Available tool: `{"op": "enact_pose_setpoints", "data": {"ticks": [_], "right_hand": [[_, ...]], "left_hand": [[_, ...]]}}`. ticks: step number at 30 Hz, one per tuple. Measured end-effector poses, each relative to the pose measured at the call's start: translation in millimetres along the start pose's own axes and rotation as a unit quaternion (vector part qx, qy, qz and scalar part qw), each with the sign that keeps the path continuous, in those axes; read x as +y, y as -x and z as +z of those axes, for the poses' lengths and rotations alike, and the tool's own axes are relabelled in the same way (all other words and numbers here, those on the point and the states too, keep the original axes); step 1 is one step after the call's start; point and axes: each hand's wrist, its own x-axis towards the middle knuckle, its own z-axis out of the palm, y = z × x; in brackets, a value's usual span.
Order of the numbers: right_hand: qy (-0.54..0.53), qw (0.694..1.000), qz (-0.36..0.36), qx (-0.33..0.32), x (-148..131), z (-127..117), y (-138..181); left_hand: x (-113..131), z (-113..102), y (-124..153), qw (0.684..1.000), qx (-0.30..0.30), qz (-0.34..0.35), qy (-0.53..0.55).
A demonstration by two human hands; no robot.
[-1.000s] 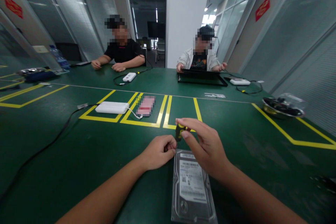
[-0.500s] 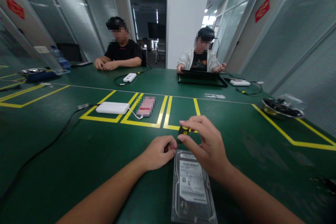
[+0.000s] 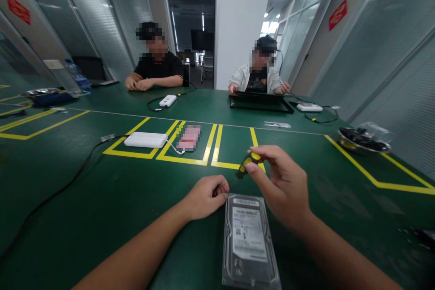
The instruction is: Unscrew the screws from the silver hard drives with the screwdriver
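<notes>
A hard drive (image 3: pixel 249 240) lies flat on the green table in front of me, its white label facing up. My right hand (image 3: pixel 283 181) pinches a small black-and-yellow screwdriver (image 3: pixel 247 164) by its handle, above the drive's far end. The tool is tilted, with its thin shaft slanting down and left toward the drive's far left corner. At that same corner my left hand (image 3: pixel 208 195) rests with curled fingers, close to the shaft's tip. Whatever those fingers may pinch is hidden.
Ahead lie a white power bank (image 3: pixel 146 139) and a pinkish phone (image 3: pixel 189 138) within yellow tape marks. A metal bowl (image 3: pixel 363 141) of dark parts stands at the right. Across the table sit two people; one holds a black frame (image 3: pixel 261 102). A black cable (image 3: pixel 73 180) runs along the left.
My right hand has moved right, tipping the screwdriver from near upright to a clear slant. More of its handle and the drive's label shows. My left hand stays put.
</notes>
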Motion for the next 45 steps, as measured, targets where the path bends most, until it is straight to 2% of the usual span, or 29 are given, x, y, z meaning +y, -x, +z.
{"op": "enact_pose_setpoints", "data": {"ticks": [3, 6, 8, 11, 14, 18, 22, 26, 30, 33, 35, 38, 40, 45], "right_hand": [[0.164, 0.986, -0.036, -0.002, -3, -24, -12], [0.292, 0.950, -0.071, -0.084, -3, -49, -19], [0.347, 0.924, -0.071, -0.147, 0, -61, -17], [0.410, 0.886, -0.040, -0.214, 5, -69, -3], [0.456, 0.857, -0.030, -0.238, 8, -70, 21], [0.488, 0.834, -0.061, -0.251, 11, -67, 59], [0.486, 0.834, -0.070, -0.252, 21, -65, 92], [0.452, 0.854, 0.005, -0.259, 38, -65, 113], [0.391, 0.879, 0.079, -0.262, 49, -65, 118], [0.365, 0.890, 0.093, -0.256, 50, -64, 117], [0.365, 0.892, 0.085, -0.252, 51, -63, 117], [0.373, 0.891, 0.076, -0.246, 54, -62, 118], [0.374, 0.892, 0.079, -0.242, 57, -61, 117], [0.395, 0.882, 0.054, -0.251, 63, -62, 110]], "left_hand": [[0, 0, 0, 1.000, -0.004, -0.005, 0.001], [1, 0, 0, 1.000, -0.006, -0.008, 0.004], [1, -1, 1, 1.000, -0.008, -0.007, 0.006], [1, -1, 0, 1.000, -0.009, -0.005, 0.007], [1, -1, 0, 1.000, -0.008, -0.005, 0.007], [2, -1, 0, 1.000, -0.007, -0.004, 0.006], [5, -1, 1, 1.000, -0.007, 0.001, 0.004], [7, -1, 2, 1.000, -0.008, 0.003, 0.005], [9, 0, 3, 1.000, -0.005, 0.004, 0.004], [13, 3, 8, 0.998, 0.042, 0.022, -0.036], [22, 6, 14, 0.992, 0.067, 0.060, -0.090], [41, 12, 26, 0.983, 0.024, 0.149, -0.110], [55, 16, 34, 0.972, -0.049, 0.193, -0.123], [71, 24, 45, 0.937, -0.193, 0.240, -0.165]]}}
